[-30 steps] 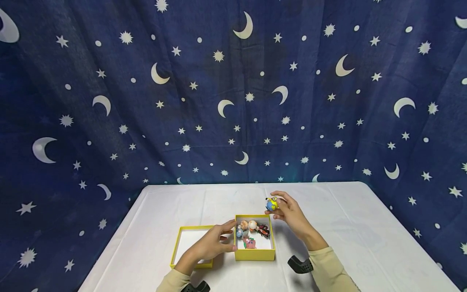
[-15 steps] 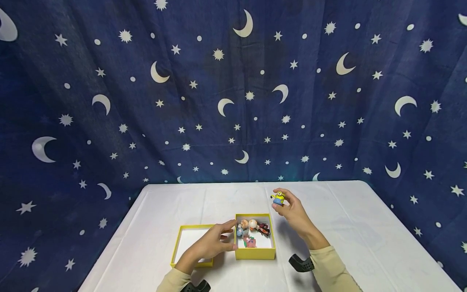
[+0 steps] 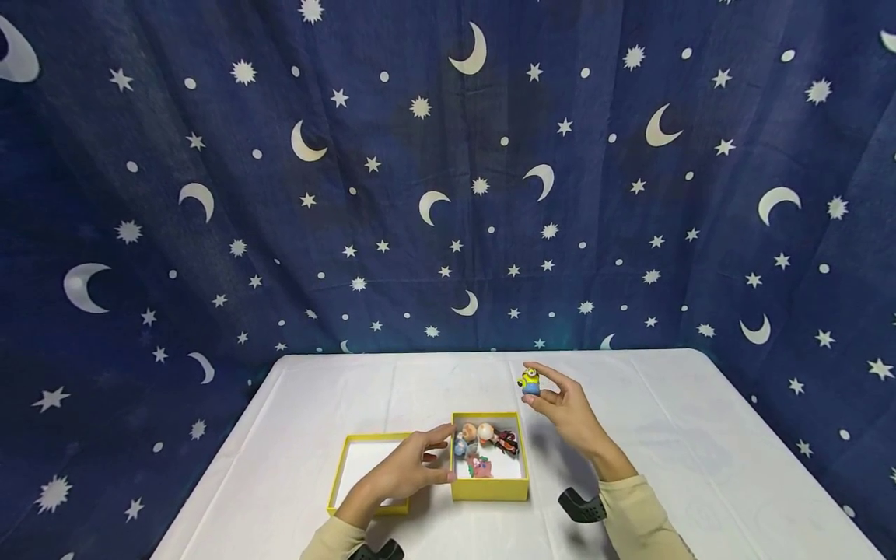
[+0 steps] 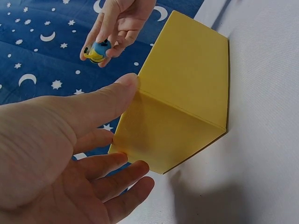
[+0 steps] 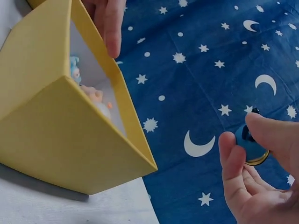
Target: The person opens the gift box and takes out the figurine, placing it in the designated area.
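My right hand [image 3: 570, 412] pinches a small yellow-and-blue Minion figurine [image 3: 530, 382] between thumb and fingertips, above the table behind the box's right side. In the right wrist view its blue part [image 5: 251, 143] shows between the fingers. My left hand [image 3: 406, 467] rests its spread thumb and fingers against the left wall of an open yellow box [image 3: 488, 489]. The left wrist view has the thumb at that box's corner. Several small figurines lie inside: a pink one [image 3: 479, 466], a pale-headed one [image 3: 486, 432], a bluish one [image 3: 460, 446] and a dark one [image 3: 505, 442].
A yellow-rimmed box lid [image 3: 343, 470], white inside, lies to the left, partly under the left forearm. Both stand on a white-covered table [image 3: 630, 435]. A dark blue curtain [image 3: 392, 155] with moons and stars hangs behind.
My right hand has moved slightly back and right, away from the box, and the Minion figurine has turned from tilted to upright. The left hand has stayed against the box.
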Action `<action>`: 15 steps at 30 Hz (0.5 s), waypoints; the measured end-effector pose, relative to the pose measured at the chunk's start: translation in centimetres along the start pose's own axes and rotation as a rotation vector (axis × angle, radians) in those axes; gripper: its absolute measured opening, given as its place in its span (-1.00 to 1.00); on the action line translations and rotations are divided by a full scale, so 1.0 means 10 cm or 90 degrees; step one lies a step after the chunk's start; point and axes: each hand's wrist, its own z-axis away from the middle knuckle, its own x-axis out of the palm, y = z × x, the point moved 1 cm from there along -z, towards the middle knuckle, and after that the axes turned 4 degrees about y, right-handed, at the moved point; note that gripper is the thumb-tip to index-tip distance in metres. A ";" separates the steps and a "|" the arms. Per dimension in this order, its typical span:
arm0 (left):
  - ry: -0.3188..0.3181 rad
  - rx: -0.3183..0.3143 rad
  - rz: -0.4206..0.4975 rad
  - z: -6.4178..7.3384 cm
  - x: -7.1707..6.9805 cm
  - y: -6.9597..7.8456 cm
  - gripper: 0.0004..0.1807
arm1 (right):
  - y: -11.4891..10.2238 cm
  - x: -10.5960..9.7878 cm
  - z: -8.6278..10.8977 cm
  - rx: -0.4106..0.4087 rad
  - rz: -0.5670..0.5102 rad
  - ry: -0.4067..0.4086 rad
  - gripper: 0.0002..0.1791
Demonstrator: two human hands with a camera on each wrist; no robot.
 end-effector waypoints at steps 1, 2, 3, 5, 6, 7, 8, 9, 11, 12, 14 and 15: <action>0.001 0.002 0.000 0.00 0.00 0.00 -0.20 | -0.01 -0.01 0.00 0.003 -0.006 -0.006 -0.32; 0.002 0.004 0.000 -0.01 0.00 0.01 -0.21 | -0.02 -0.02 0.00 0.005 -0.007 -0.011 -0.31; 0.003 0.005 -0.001 -0.01 -0.01 0.01 -0.21 | -0.03 -0.03 0.00 0.003 -0.008 -0.017 -0.30; 0.003 0.006 0.001 -0.01 -0.01 0.02 -0.21 | -0.05 -0.04 0.00 -0.001 -0.006 -0.028 -0.29; 0.004 0.004 0.001 -0.01 -0.01 0.02 -0.21 | -0.05 -0.05 0.01 -0.003 0.000 -0.030 -0.30; 0.004 0.003 0.002 -0.01 -0.01 0.02 -0.20 | -0.06 -0.05 0.01 -0.004 0.007 -0.033 -0.30; 0.004 0.001 0.002 0.00 -0.01 0.02 -0.20 | -0.06 -0.06 0.02 -0.006 0.017 -0.033 -0.30; 0.003 -0.001 0.002 0.00 -0.01 0.02 -0.20 | -0.06 -0.07 0.02 -0.008 0.027 -0.032 -0.31; 0.003 -0.003 -0.001 0.00 0.00 0.02 -0.21 | -0.05 -0.08 0.03 -0.014 0.055 -0.025 -0.32; 0.005 -0.002 -0.004 0.00 0.00 0.02 -0.21 | -0.05 -0.09 0.03 -0.019 0.068 -0.020 -0.33; 0.008 -0.003 -0.007 0.01 0.01 0.01 -0.22 | -0.04 -0.10 0.04 -0.024 0.094 -0.015 -0.34; 0.010 -0.003 -0.008 0.01 0.01 0.01 -0.22 | -0.03 -0.11 0.05 -0.026 0.103 -0.013 -0.34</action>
